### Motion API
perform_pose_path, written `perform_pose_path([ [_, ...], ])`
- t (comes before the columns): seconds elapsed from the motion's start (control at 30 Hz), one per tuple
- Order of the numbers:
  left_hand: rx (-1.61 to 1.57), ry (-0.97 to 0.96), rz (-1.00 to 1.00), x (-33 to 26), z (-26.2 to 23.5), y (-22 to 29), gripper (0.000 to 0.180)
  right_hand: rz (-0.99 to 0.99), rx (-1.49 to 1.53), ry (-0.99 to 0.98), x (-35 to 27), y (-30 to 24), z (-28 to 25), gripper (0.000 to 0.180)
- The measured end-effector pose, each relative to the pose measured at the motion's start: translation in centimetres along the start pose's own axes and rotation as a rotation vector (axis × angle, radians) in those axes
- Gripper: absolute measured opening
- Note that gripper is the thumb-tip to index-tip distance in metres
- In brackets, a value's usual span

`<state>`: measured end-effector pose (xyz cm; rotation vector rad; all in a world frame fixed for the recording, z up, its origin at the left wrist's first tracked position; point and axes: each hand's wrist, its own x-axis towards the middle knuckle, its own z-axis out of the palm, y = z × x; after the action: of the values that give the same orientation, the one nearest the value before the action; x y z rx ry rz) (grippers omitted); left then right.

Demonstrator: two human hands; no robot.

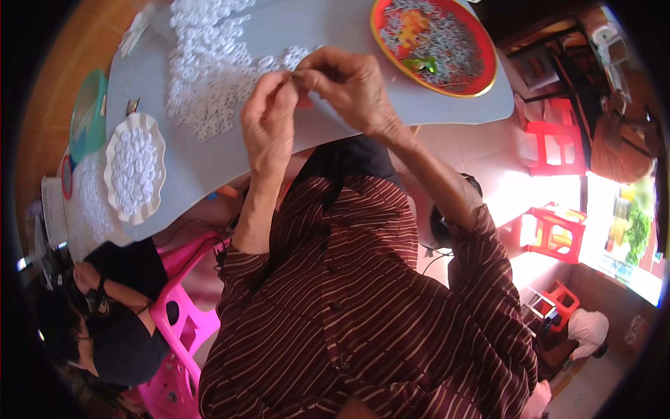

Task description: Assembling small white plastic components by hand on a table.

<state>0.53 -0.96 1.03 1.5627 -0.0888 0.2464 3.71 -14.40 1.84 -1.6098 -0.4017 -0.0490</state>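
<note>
My left hand (269, 122) and my right hand (349, 87) meet above the near part of a pale grey table (202, 164). Fingers of both are pinched together at the tips, around something too small to make out. Just beyond them a broad spread of small white ring-like pieces (209, 91) covers the tabletop. To the right stands a red round tray (484, 43) with a yellow rim, holding many small grey metallic-looking pieces, some orange-yellow ones and a green item.
A white scalloped dish (162, 157) of white pieces stands at the left, near a green basket (89, 115). A person (125, 335) sits at lower left by a pink chair (185, 321). Red stools (558, 146) stand on the right, and another person (586, 332) is at lower right.
</note>
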Motion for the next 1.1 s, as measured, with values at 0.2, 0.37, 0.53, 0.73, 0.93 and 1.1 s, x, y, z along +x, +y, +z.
perform_pose_path([
  [0.2,-0.235,0.019,-0.128,-0.9,0.5,-0.7,0.017,-0.01,-0.299,-0.034,-0.2,-1.6,-0.8,0.01],
  [0.37,-0.199,-0.007,-0.134,-1.0,0.0,-1.4,0.015,-0.337,-0.747,0.122,3.7,-1.5,-8.6,0.012],
  [0.53,-0.139,-0.073,-0.085,-1.1,0.2,-1.1,0.016,-0.296,-0.878,0.01,6.6,2.3,-15.9,0.012],
  [0.73,-0.071,-0.097,-0.071,-1.0,0.2,-0.9,0.016,-0.325,-0.963,-0.158,6.9,3.4,-17.2,0.013],
  [0.93,0.01,-0.098,-0.041,-1.2,0.3,-0.9,0.016,-0.159,-0.888,-0.11,7.9,1.4,-18.2,0.016],
  [1.1,0.026,-0.098,-0.029,-1.1,0.4,-0.8,0.015,-0.184,-0.916,-0.2,8.5,1.3,-17.2,0.016],
])
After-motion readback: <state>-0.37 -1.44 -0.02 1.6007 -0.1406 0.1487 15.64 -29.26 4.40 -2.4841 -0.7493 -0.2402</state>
